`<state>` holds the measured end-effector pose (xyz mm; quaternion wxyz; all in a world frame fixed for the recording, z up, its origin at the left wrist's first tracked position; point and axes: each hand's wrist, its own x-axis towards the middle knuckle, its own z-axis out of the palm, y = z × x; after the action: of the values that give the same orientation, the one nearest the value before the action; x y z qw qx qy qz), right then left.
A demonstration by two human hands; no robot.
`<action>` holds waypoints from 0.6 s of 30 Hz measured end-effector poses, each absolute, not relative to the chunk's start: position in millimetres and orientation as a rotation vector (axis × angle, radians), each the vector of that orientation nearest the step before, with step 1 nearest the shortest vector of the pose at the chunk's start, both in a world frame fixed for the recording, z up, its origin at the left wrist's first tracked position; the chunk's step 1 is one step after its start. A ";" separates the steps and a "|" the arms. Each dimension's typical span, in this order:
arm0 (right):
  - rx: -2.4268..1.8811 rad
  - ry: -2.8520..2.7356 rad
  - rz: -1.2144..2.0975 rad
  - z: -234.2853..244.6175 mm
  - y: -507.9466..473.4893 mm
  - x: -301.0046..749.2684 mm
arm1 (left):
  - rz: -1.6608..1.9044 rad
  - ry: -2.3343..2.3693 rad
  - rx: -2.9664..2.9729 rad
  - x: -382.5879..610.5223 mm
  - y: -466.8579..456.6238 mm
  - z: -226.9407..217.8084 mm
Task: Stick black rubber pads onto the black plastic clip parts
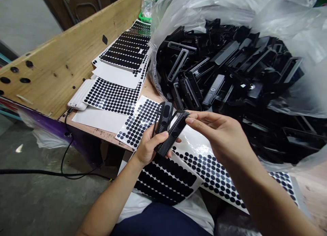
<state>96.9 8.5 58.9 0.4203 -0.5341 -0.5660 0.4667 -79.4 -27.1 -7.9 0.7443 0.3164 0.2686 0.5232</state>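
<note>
My left hand (147, 148) is closed around two black plastic parts with a carbon-fibre pattern. The nearer carbon-patterned part (171, 136) lies slanted under my left thumb, and dark round pads show on its face. Beside it, the second carbon-patterned part (165, 114) stands further up and to the left, with oval pads on it. My right hand (217, 128) pinches the upper end of the nearer part between thumb and fingers. Below both hands, a sheet of large black stickers (166, 179) rests on my lap. My left fingers are partly hidden behind the parts.
A big clear plastic bag (173, 11) full of similar black parts (217, 62) fills the right. Sheets of round black stickers (112, 96) cover the table, beside a white device (81, 94) with a cable. A wooden board (68, 48) edges the left; a green basket (145, 18) stands behind.
</note>
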 end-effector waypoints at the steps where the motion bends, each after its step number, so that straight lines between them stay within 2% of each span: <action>1: -1.357 -1.441 1.138 59.5 8.0 97.3 | 1.146 0.589 0.694 -79.4 -27.4 -7.8; 8: -1.466 -1.589 0.863 63.1 3.4 94.8 | 1.150 0.613 0.691 -79.3 -28.8 -8.9; 18: -1.290 -1.843 0.412 55.7 -0.4 92.3 | 1.151 0.620 0.670 -79.3 -28.5 -9.5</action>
<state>92.3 -0.4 55.7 0.4146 -0.5132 -0.7334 0.1638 -79.3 -28.5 -9.5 0.7423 0.3057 0.2829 0.5249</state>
